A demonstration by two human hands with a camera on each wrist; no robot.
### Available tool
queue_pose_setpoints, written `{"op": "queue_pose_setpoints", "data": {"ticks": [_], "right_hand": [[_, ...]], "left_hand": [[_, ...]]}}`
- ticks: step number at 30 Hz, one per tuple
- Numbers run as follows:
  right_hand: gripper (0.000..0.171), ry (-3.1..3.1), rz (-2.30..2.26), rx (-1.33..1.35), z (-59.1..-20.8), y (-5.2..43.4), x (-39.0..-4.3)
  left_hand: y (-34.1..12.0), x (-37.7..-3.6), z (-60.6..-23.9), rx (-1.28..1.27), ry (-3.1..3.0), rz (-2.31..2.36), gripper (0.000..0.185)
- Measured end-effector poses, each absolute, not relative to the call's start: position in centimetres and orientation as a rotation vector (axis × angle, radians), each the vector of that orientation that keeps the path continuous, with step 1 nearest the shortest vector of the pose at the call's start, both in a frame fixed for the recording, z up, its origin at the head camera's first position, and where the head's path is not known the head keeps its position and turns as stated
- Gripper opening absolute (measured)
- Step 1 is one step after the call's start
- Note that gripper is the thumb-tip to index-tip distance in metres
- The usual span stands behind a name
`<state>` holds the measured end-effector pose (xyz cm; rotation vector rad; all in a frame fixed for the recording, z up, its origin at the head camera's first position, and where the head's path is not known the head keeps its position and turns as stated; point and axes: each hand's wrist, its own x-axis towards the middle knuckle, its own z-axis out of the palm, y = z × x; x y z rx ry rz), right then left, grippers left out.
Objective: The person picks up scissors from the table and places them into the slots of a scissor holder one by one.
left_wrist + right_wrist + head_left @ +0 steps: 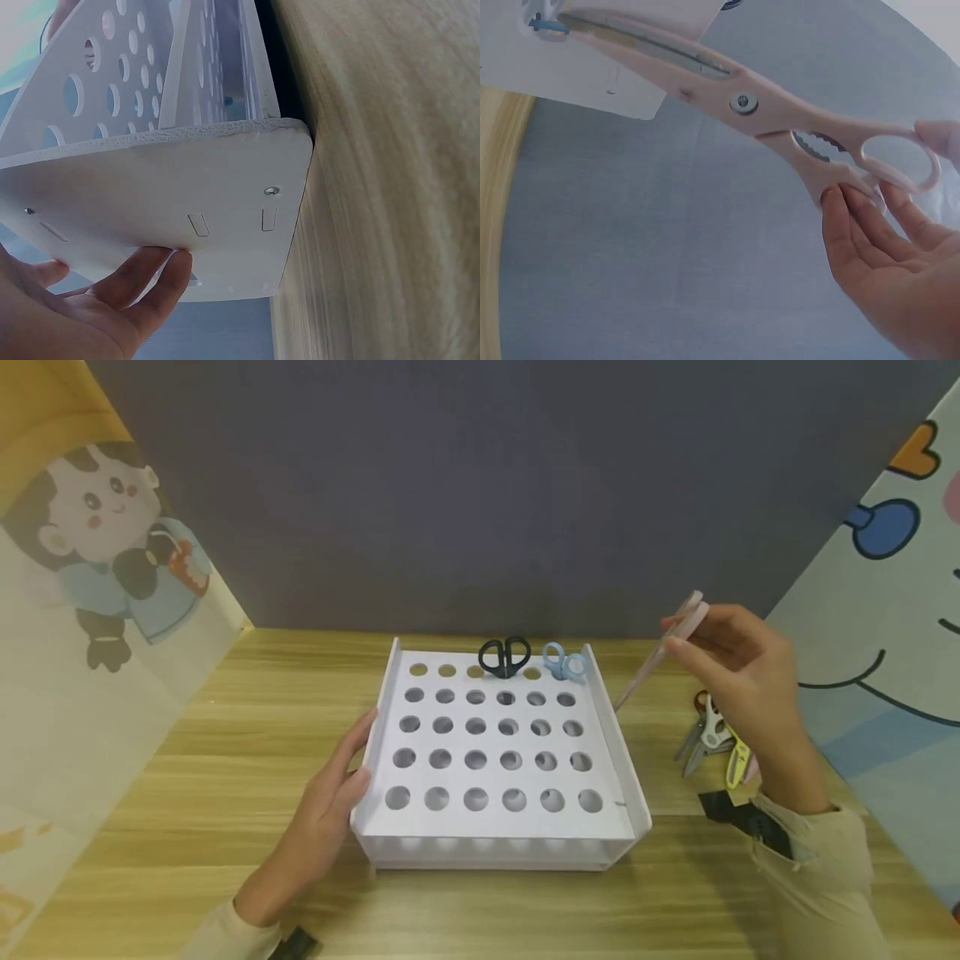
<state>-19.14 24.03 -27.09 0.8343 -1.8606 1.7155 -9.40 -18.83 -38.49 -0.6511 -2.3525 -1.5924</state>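
While the left hand (330,814) rested flat, fingers straight, against the left wall of a white foam-board rack (491,839) at frame centre, the right hand (738,668) pinched the pale pink plastic scissors (660,652) by their looped handles at right, blades closed and angled down toward the rack's right wall. Round holes in rows pierced the rack's smooth top; black scissors (505,657) and blue scissors (564,662) stood in its far row. More scissors (712,739) lay on the wood-grain table (187,793) at right.
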Motion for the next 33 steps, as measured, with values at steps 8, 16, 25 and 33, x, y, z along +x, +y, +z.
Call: {"op": "queue_pose_setpoints", "data": {"ticks": [8, 16, 25, 33], "right_hand": [[0.031, -1.715, 1.734, 0.840, -26.1, 23.3, -18.5], [0.030, -1.651, 1.675, 0.858, -23.9, 21.7, -17.3], [0.036, -1.569, 1.653, 0.864, -23.4, 21.6, -17.1], [0.036, -1.554, 1.632, 0.888, -21.5, 20.1, -17.3]], "left_hand": [[-18.7, -9.4, -38.4, -0.646, -2.356, -1.619, 0.058], [-18.4, -9.3, -38.3, -0.633, -2.325, -1.586, 0.058], [-18.4, -9.2, -38.5, -0.650, -2.322, -1.626, 0.058], [-18.5, -9.1, -38.4, -0.631, -2.311, -1.606, 0.058]]}}
